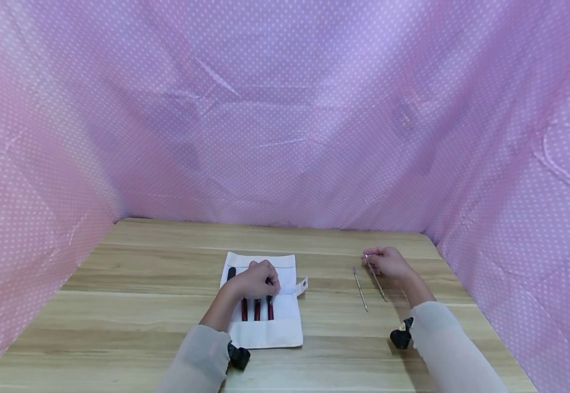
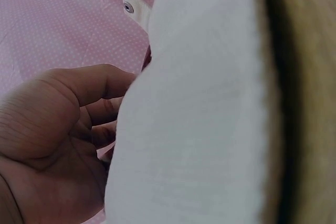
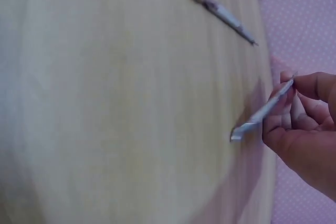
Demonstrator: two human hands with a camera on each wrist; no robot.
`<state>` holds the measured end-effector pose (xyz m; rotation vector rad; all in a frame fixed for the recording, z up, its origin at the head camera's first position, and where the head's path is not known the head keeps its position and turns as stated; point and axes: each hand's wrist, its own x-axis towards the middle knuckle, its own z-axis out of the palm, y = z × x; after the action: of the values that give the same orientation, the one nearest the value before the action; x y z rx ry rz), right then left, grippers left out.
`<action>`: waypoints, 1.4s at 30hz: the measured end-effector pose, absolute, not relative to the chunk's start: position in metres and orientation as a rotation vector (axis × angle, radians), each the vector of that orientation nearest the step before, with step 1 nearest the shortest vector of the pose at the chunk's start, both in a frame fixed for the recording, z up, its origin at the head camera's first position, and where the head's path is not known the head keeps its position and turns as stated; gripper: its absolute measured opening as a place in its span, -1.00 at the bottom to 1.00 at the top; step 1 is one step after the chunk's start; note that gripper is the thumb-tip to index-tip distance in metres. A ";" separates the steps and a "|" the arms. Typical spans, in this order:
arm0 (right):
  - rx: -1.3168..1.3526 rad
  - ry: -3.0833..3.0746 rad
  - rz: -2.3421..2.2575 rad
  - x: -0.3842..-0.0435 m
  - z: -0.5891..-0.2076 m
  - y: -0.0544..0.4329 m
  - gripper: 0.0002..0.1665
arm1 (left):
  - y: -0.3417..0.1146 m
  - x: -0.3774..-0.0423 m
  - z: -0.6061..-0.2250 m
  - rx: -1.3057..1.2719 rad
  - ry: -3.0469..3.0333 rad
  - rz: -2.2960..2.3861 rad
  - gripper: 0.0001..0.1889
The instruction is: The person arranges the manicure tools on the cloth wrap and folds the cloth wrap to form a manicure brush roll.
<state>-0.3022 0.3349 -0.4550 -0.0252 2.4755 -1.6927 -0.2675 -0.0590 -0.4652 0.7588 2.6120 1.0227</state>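
Note:
A white cloth pouch (image 1: 289, 327) lies spread on the table with several slim tools in it. My left hand (image 1: 259, 279) is over its middle, fingers curled. Thumb and forefinger pinch the dark upper part of the rightmost dark red-handled tool (image 1: 270, 311). In the left wrist view the pouch's cloth (image 2: 189, 98) hides those fingertips. At the right, my right hand (image 1: 388, 262) pinches a thin silvery metal tool (image 3: 262, 111) near one end; its other end slants down toward the table. A similar thin metal tool (image 1: 360, 289) lies just left of it.
A snap tab (image 1: 302, 286) sticks out from the pouch's right side. Left in the pouch stands a black-topped tool (image 1: 232, 272). The wooden table (image 1: 142, 305) is bounded by pink dotted cloth (image 1: 285, 164) at the back and sides.

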 end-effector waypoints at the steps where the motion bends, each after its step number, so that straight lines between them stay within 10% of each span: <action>1: -0.026 2.482 -1.694 -0.302 -0.453 0.334 -0.59 | -0.059 -0.267 -0.465 0.758 2.612 1.021 -0.81; 42: -0.130 2.351 -2.037 -0.323 -0.406 0.155 -0.80 | -0.056 -0.265 -0.464 0.702 2.616 0.932 -0.84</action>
<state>-0.3232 0.1545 -0.4065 -0.1299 2.3506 -2.0366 -0.2648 -0.0563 -0.4640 0.7021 2.6160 0.9315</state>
